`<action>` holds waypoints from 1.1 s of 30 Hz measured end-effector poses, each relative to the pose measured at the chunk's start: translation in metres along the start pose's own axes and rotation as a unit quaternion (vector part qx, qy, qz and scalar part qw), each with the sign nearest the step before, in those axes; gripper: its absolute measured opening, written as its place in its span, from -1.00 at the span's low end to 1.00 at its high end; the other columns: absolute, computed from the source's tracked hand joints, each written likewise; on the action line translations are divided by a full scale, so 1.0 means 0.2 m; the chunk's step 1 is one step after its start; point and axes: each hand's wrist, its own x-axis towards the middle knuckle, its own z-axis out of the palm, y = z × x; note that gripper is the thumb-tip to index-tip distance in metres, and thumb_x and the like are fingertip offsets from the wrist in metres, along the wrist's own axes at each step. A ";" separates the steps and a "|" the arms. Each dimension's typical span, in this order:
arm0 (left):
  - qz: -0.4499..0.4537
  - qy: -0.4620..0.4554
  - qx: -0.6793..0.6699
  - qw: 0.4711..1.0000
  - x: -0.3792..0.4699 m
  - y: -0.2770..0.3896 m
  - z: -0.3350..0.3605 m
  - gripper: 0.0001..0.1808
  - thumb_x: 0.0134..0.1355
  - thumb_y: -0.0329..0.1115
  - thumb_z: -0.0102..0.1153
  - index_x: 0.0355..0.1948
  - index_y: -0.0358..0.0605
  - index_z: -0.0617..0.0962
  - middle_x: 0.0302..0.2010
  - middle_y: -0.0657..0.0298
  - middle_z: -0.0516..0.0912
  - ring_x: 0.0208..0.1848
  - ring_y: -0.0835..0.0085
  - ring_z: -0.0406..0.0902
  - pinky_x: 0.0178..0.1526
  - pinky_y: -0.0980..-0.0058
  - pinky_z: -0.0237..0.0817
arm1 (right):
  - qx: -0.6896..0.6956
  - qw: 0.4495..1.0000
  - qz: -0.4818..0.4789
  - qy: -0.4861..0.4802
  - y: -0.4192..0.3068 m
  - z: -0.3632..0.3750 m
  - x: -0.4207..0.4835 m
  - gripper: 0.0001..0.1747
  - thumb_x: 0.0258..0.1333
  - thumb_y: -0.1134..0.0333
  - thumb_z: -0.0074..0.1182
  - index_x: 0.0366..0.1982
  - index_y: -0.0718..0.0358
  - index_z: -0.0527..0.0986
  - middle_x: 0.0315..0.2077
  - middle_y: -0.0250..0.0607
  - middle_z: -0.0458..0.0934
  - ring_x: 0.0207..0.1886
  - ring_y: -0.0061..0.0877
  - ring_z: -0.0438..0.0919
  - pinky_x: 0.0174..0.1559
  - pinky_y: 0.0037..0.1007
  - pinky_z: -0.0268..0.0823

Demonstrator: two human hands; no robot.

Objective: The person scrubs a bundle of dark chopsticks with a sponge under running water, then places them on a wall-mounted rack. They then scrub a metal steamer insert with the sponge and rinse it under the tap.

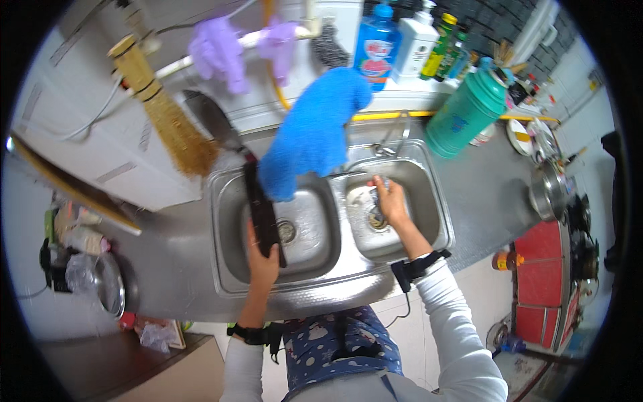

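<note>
My left hand [262, 264] grips the near end of a long, flat, dark handle-like piece [262, 211] over the left sink basin [314, 241]. Beyond its far end, in line with it, lies a grey metal blade [213, 118]; the two look like one utensil, though blur hides the join. Above the right basin [427, 221], my right hand [392, 201] has its fingers closed around a small greyish object [376, 195], mostly hidden by the fingers. Food scraps lie around the drain [378, 221] below it. A blue cloth [316, 125] hangs over the faucet area between the basins.
A straw brush [166, 110] leans on the left. Purple gloves [218, 53] hang from a pipe. Behind the sink stand a blue detergent bottle [378, 47] and a white pump bottle [414, 42]. A green thermos [467, 110] and a metal pot [547, 193] stand right.
</note>
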 end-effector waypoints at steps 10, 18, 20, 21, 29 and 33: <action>-0.013 0.084 0.024 0.996 0.04 -0.05 0.08 -0.16 0.11 -0.56 0.04 0.38 -0.08 -0.02 0.37 0.01 0.04 0.39 0.12 0.00 0.36 0.25 -0.16 | -0.125 0.981 -0.142 -0.043 0.11 -0.23 -0.10 -0.75 0.20 0.27 -0.03 -0.45 0.31 0.49 -0.43 0.06 0.56 -0.32 -0.04 0.52 -0.24 -0.22 0.36; 0.003 0.070 -0.012 0.997 0.06 0.03 0.16 -0.13 0.04 -0.63 0.04 0.37 -0.14 0.00 0.36 -0.01 0.05 0.39 0.12 0.00 0.36 0.28 -0.17 | -0.211 0.960 -0.038 0.180 0.38 -1.08 0.00 -0.64 0.29 0.16 -0.12 -0.29 0.33 0.52 -0.44 -0.04 0.61 -0.35 -0.28 0.58 -0.27 -0.34 0.37; -0.012 0.080 -0.015 0.997 0.04 0.06 0.18 -0.10 0.02 -0.66 0.08 0.37 -0.14 -0.01 0.36 -0.01 0.04 0.39 0.12 -0.02 0.37 0.30 -0.20 | -0.292 0.930 -0.061 0.215 0.52 -1.26 0.03 -0.60 0.27 0.10 -0.08 -0.28 0.34 0.51 -0.49 0.00 0.58 -0.45 -0.31 0.54 -0.32 -0.34 0.37; -0.033 0.084 -0.022 0.996 0.04 0.08 0.19 -0.09 0.01 -0.66 0.09 0.37 -0.14 -0.01 0.37 -0.01 0.04 0.40 0.12 -0.02 0.38 0.31 -0.21 | -0.265 0.942 0.025 0.204 0.58 -1.32 0.05 -0.54 0.21 0.03 -0.03 -0.29 0.38 0.49 -0.41 0.17 0.54 -0.37 -0.09 0.51 -0.30 -0.20 0.33; -0.215 0.113 -0.276 0.930 0.01 0.25 0.14 -0.13 0.04 -0.71 0.05 0.35 -0.02 0.04 0.15 0.20 0.33 0.13 0.36 0.34 0.14 0.44 0.21 | -0.607 0.784 0.095 0.092 0.59 -1.52 0.12 -0.04 -0.16 -0.14 0.23 0.23 0.20 0.20 0.10 0.28 0.28 0.12 0.03 0.33 0.13 -0.14 0.20; -0.199 0.136 -0.277 0.930 -0.02 0.25 0.13 -0.20 0.05 -0.70 0.04 0.31 -0.07 0.10 0.08 0.20 0.39 0.09 0.37 0.37 0.13 0.44 0.21 | -0.606 0.782 -0.130 0.070 0.21 -1.24 0.12 -0.33 -0.09 0.14 0.24 0.07 0.28 0.37 0.01 0.21 0.40 0.06 -0.05 0.41 0.08 -0.19 0.25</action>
